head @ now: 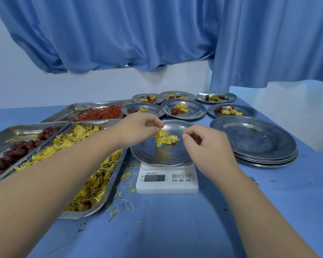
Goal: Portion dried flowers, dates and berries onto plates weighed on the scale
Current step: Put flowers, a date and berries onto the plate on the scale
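We see a shiny plate [157, 155] sitting on top of a white scale [167, 180] in the middle of the blue worktop [175, 229]. A small heap of yellow dried flowers [165, 137] lies on the plate. Our left hand [138, 127] reaches over from the left. Its grip is curled in tight, and its fingertips pinch the far end of the heap. Our right hand [207, 144] hangs just beside the heap on the right. Its fingers are curled too, with the thumb and first finger tip to tip, but we cannot tell if a petal is caught between them. On the left sit three metal trays. The near tray [108, 198] is full of more yellow flowers [93, 183] and lies under our left arm. The tray [17, 127] to its left has dark red dates [17, 148]. The far tray [93, 105] has small orange-red berries [99, 113]. Loose petals [127, 183] are scattered on the worktop between the near tray and the scale. To the right of the scale is a stack of bare plates [254, 138]. Past the scale, six filled plates [183, 109] sit in two rows, each with some yellow flowers and red bits. A blue curtain [138, 34] hangs behind it all.
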Available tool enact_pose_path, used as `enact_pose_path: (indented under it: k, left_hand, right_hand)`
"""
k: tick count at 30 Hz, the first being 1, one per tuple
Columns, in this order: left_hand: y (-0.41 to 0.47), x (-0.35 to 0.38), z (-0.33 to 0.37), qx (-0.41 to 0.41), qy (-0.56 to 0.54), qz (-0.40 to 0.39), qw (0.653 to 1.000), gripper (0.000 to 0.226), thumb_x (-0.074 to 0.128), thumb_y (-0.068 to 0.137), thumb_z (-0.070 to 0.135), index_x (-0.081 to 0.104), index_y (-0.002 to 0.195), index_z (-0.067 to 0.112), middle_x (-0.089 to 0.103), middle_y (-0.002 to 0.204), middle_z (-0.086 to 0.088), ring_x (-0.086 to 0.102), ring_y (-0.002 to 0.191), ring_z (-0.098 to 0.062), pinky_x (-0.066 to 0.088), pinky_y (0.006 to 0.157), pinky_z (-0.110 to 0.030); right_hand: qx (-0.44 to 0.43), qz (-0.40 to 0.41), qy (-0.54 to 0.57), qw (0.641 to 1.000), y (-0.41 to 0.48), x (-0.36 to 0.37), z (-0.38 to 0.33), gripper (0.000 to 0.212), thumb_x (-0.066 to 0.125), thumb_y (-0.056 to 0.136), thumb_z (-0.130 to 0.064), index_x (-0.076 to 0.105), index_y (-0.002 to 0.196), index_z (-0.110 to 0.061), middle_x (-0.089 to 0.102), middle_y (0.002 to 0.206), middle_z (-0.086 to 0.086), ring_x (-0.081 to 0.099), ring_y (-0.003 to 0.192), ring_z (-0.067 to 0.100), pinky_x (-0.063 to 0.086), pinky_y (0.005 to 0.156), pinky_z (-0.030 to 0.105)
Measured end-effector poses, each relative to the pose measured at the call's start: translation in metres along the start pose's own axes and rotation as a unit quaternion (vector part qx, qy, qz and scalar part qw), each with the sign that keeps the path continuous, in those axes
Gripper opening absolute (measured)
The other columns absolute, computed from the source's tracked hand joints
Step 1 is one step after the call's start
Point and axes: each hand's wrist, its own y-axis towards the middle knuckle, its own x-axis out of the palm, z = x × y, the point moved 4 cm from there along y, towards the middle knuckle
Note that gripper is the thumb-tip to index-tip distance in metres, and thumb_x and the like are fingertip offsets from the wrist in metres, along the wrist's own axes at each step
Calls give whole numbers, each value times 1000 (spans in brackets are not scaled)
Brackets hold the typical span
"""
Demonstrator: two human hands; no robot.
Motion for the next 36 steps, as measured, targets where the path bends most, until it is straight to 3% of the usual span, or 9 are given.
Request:
enact_pose_path:
  k: [4, 10, 18, 20, 23, 26, 30, 34, 36]
  left_hand:
    - [-2, -7, 4, 13, 9, 21, 1000, 15, 61, 92, 26, 70, 102, 32, 66, 101, 22, 58, 95, 9, 39, 77, -9]
    - [-8, -14, -1, 11, -25, 16, 999, 18, 61, 92, 23, 68, 107, 30, 69, 104, 16, 63, 100, -1, 45, 92, -24]
    - [-8, -13, -15, -11, 7, 30, 999, 16, 61, 92, 24, 66, 101, 36, 63, 100, 23, 58, 97, 3, 41, 80, -15]
    - [-11, -17, -14, -10, -21, 44, 999, 16, 60, 93, 24, 68, 103, 34, 65, 100, 21, 60, 94, 5, 43, 77, -14]
    - [-24, -23, -15, -26, -128, 38, 991, 18, 57, 96, 22, 68, 108, 29, 73, 99, 12, 70, 89, -2, 54, 80, -26]
    - [-41, -32, -28, -37, -185, 27, 982, 19, 56, 96, 22, 67, 111, 27, 74, 100, 9, 72, 90, -11, 56, 80, -33]
    - [-68, -54, -64, -57, -147, 59, 986, 18, 55, 97, 25, 69, 106, 33, 74, 99, 14, 72, 88, -8, 55, 80, -34]
    - [-97, -90, -104, -93, -98, 94, 986, 18, 55, 97, 26, 68, 105, 36, 73, 97, 19, 71, 86, -5, 55, 79, -32]
    - [-106, -118, -123, -112, -78, 123, 983, 18, 54, 97, 30, 69, 101, 39, 73, 94, 18, 70, 83, -4, 53, 74, -28]
  right_hand:
    - [-4, -7, -6, 1000, -1, 2, -1, 17, 57, 87, -19, 65, 73, -23, 57, 60, -10, 51, 61, 8, 47, 58, 31]
    - [-3, -19, -19, 1000, -2, 5, 0, 16, 58, 88, -20, 67, 75, -25, 57, 58, -11, 52, 61, 6, 45, 55, 27]
    - [-8, -35, -27, 999, -3, 8, 0, 17, 57, 89, -22, 66, 76, -26, 58, 60, -10, 53, 60, 7, 46, 55, 28]
    - [-11, -38, -25, 999, -3, 8, -1, 17, 57, 89, -22, 66, 75, -25, 58, 60, -10, 53, 60, 8, 47, 56, 29]
    - [-24, -47, -26, 998, -7, 12, -6, 17, 57, 89, -22, 66, 75, -23, 56, 58, -9, 50, 58, 8, 46, 57, 31]
    - [-65, -71, -48, 994, -13, 23, -17, 32, 53, 93, -28, 54, 64, -14, 47, 54, -4, 44, 57, 12, 41, 55, 35]
    - [-139, -59, -2, 989, -30, 45, -51, 47, 48, 94, -35, 28, 55, -18, 29, 50, -5, 33, 53, 15, 32, 51, 36]
    - [-188, -77, -38, 978, -32, 83, -84, 46, 43, 95, -37, 26, 54, -24, 29, 50, -6, 35, 51, 13, 37, 49, 38]
    - [-167, -74, -55, 982, -25, 101, -89, 42, 47, 95, -32, 36, 56, -22, 35, 55, -5, 40, 55, 14, 40, 53, 39]
